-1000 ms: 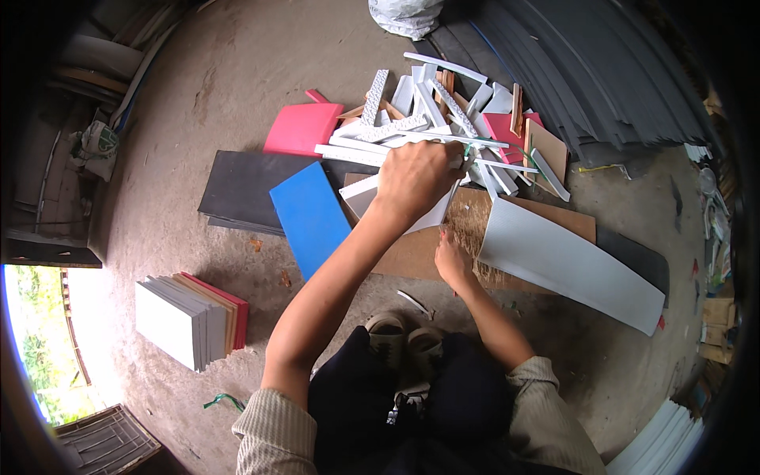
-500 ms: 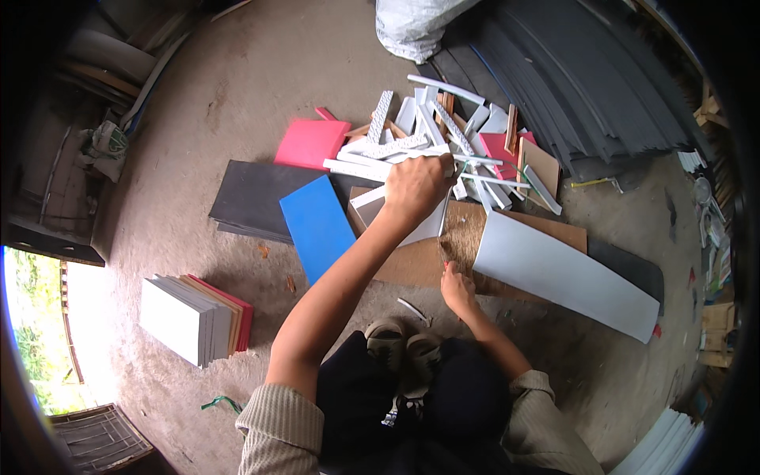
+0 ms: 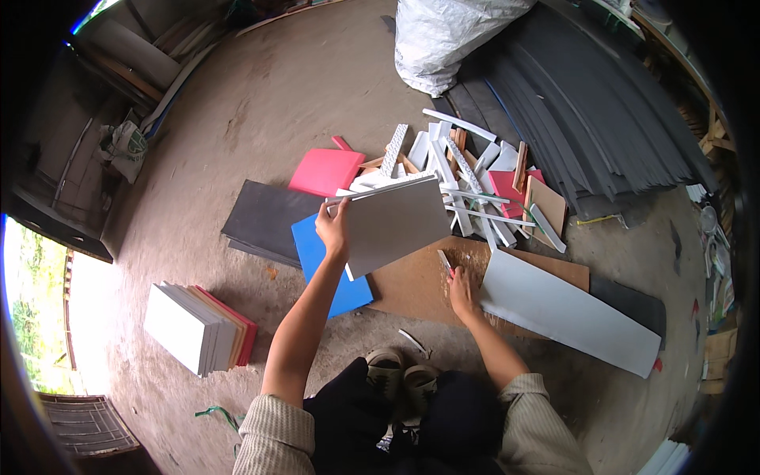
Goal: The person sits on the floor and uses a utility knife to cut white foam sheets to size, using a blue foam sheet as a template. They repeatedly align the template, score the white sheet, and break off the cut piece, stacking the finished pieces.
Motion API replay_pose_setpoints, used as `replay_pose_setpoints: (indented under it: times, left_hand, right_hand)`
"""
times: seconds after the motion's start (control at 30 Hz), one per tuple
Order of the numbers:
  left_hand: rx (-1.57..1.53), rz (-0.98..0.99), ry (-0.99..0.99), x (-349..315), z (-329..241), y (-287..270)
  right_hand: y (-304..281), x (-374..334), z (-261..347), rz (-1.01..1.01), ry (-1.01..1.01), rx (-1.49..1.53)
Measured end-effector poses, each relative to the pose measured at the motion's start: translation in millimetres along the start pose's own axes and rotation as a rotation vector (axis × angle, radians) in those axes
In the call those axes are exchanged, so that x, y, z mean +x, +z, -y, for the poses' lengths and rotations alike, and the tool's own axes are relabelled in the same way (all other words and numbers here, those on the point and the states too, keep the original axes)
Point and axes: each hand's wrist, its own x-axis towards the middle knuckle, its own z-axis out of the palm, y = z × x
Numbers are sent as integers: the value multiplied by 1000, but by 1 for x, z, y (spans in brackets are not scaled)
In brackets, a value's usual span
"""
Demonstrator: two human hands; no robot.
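Note:
My left hand (image 3: 334, 229) grips the left edge of a grey rectangular foam sheet (image 3: 400, 226) with white edges, tilted up above the brown board (image 3: 404, 277). In my right hand (image 3: 463, 291) is a red-handled knife (image 3: 446, 263), its blade pointing away over the brown board. Just right of that hand, a long white sheet (image 3: 566, 313) lies slanting across the board. Partly behind the grey sheet and my left arm lies a blue sheet (image 3: 352, 294).
White strips and offcuts (image 3: 475, 174) pile up beyond the board, beside a red sheet (image 3: 328, 172) and black sheets (image 3: 265, 218). A stack of cut panels (image 3: 190, 328) stands at left. Large dark sheets (image 3: 586, 111) and a white sack (image 3: 443, 47) are at far right.
My left hand has moved left from the edge of the scrap pile and now holds up the grey sheet. My right hand stays over the board with the knife. The view has shifted slightly.

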Motion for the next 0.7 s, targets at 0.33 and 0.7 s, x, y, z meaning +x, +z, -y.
replay_pose_setpoints:
  times: [0.33, 0.7]
  left_hand:
    - [-659, -74, -438, -51, 47, 19]
    - [-202, 458, -813, -71, 64, 27]
  right_hand:
    - [-49, 36, 96, 418, 546, 1758]
    - [-103, 32, 24, 55, 411, 1255]
